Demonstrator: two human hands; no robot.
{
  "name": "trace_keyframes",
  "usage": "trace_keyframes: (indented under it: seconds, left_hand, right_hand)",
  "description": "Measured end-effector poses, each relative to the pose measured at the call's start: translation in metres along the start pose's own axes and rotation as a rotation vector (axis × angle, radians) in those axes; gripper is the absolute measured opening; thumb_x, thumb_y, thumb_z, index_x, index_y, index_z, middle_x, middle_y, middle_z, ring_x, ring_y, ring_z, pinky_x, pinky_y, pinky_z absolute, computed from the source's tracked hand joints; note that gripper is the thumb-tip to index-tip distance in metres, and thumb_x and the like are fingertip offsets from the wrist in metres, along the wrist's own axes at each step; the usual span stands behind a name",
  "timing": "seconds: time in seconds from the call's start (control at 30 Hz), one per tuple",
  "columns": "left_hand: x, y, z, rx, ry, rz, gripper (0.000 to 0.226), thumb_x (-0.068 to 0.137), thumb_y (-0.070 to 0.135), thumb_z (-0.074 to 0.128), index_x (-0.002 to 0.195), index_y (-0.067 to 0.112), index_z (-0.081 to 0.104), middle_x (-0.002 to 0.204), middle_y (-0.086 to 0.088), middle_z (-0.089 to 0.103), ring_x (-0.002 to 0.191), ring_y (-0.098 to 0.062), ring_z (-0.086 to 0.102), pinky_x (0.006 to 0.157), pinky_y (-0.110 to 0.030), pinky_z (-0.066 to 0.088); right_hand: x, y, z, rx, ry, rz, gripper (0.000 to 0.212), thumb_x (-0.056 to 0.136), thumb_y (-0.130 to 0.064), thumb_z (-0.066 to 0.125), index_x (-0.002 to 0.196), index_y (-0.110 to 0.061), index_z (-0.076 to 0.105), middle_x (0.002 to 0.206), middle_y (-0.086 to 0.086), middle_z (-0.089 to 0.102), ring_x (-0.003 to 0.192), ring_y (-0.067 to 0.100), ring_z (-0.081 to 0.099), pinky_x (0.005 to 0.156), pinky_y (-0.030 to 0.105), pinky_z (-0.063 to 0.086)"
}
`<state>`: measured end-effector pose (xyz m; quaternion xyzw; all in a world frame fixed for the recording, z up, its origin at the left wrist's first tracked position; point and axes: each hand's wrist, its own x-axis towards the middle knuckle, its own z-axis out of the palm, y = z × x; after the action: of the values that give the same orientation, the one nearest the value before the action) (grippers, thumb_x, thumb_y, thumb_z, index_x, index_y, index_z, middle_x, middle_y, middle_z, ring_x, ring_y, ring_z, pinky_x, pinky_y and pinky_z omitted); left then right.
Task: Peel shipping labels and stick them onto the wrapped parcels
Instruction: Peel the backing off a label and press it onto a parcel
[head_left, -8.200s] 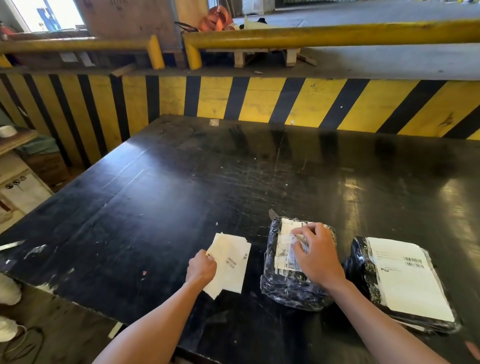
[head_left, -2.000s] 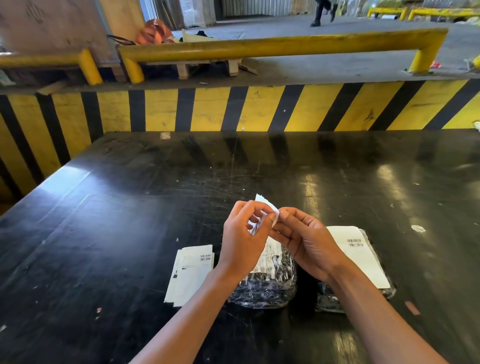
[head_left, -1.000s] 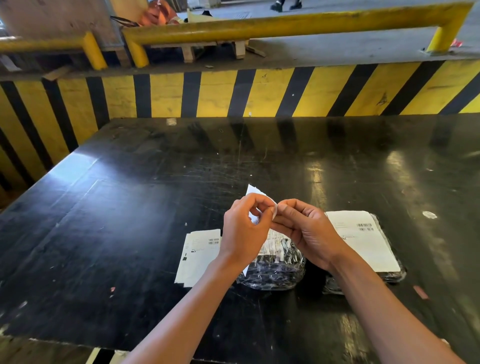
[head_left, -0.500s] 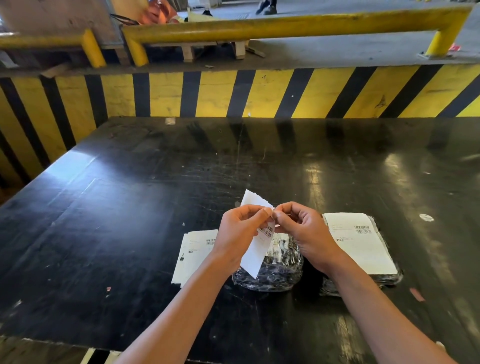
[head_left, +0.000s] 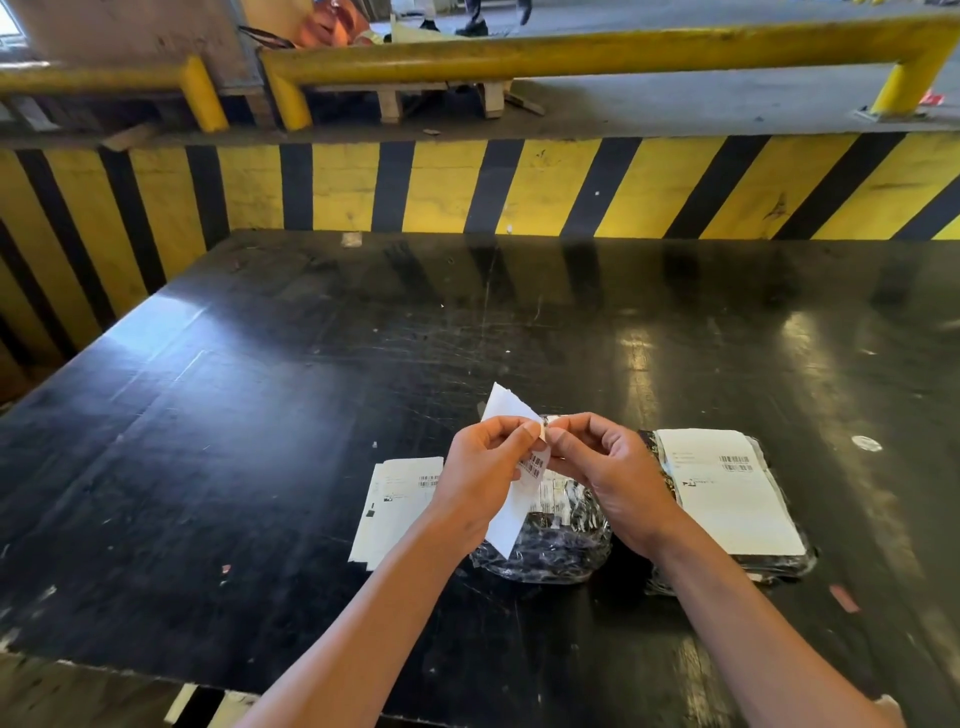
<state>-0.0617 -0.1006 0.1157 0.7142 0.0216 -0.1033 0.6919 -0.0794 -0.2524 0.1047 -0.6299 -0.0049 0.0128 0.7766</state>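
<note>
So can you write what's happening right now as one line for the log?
step: peeling | left hand: pinches label | right hand: pinches same label's top | middle parcel: has small label | right parcel: labelled | label stack: on table

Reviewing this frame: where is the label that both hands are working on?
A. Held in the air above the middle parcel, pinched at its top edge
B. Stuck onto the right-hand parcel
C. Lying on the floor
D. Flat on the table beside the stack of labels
A: the left hand and right hand both pinch the label near its top, and it hangs above the middle parcel.
</note>
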Motion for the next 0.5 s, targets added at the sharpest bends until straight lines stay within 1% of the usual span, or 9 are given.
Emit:
trace_keyframes:
  seconds: [0.1, 0.23, 0.33, 0.4, 0.5]
  left_hand:
    - [0.000, -0.002, -0.002, 0.019, -0.010, -0.001, 0.024, 0.098, 0.025, 0.059, 0.095, 0.007, 0.074, 0.086, -0.001, 0.074, 0.086, -0.013, 0.065, 0.081, -0.032, 0.050]
    - [-0.001, -0.005, -0.008, 0.013, -0.005, -0.032, 0.024, 0.100, 0.026, 0.055, 0.093, 0.011, 0.073, 0.087, 0.001, 0.073, 0.087, -0.012, 0.062, 0.082, -0.032, 0.049]
    - [-0.003, -0.008, -0.013, -0.008, -0.031, -0.038, 0.025, 0.101, 0.028, 0.053, 0.100, 0.011, 0.071, 0.097, -0.004, 0.073, 0.089, -0.012, 0.063, 0.081, -0.031, 0.050]
    - [-0.004, -0.009, -0.017, -0.012, -0.055, -0.027, 0.025, 0.102, 0.027, 0.051, 0.104, 0.009, 0.068, 0.095, -0.002, 0.070, 0.089, -0.010, 0.063, 0.079, -0.029, 0.050]
    - [-0.004, -0.011, -0.028, -0.102, -0.049, -0.045, 0.022, 0.102, 0.023, 0.050, 0.103, 0.007, 0.065, 0.091, -0.003, 0.067, 0.087, -0.012, 0.064, 0.075, -0.029, 0.049]
  right_hand:
    - [0.002, 0.002, -0.001, 0.054, 0.014, 0.045, 0.015, 0.094, -0.009, 0.062, 0.103, 0.002, 0.067, 0.096, 0.015, 0.075, 0.092, 0.026, 0.074, 0.077, 0.027, 0.059]
    - [0.007, 0.006, -0.001, 0.025, 0.070, 0.099, 0.017, 0.098, -0.015, 0.058, 0.106, -0.001, 0.062, 0.104, 0.020, 0.073, 0.094, 0.032, 0.072, 0.076, 0.035, 0.060]
    - [0.009, 0.009, 0.003, -0.012, 0.109, 0.094, 0.013, 0.099, -0.016, 0.057, 0.101, -0.005, 0.062, 0.099, 0.016, 0.072, 0.088, 0.026, 0.071, 0.077, 0.039, 0.060]
    - [0.011, 0.010, 0.006, -0.054, 0.168, 0.084, 0.011, 0.099, -0.016, 0.056, 0.098, -0.006, 0.062, 0.096, 0.013, 0.071, 0.085, 0.024, 0.070, 0.074, 0.038, 0.061]
    - [0.021, 0.014, 0.005, -0.060, 0.296, 0.105, 0.010, 0.098, -0.014, 0.057, 0.095, -0.007, 0.062, 0.098, 0.016, 0.069, 0.086, 0.027, 0.067, 0.069, 0.037, 0.059]
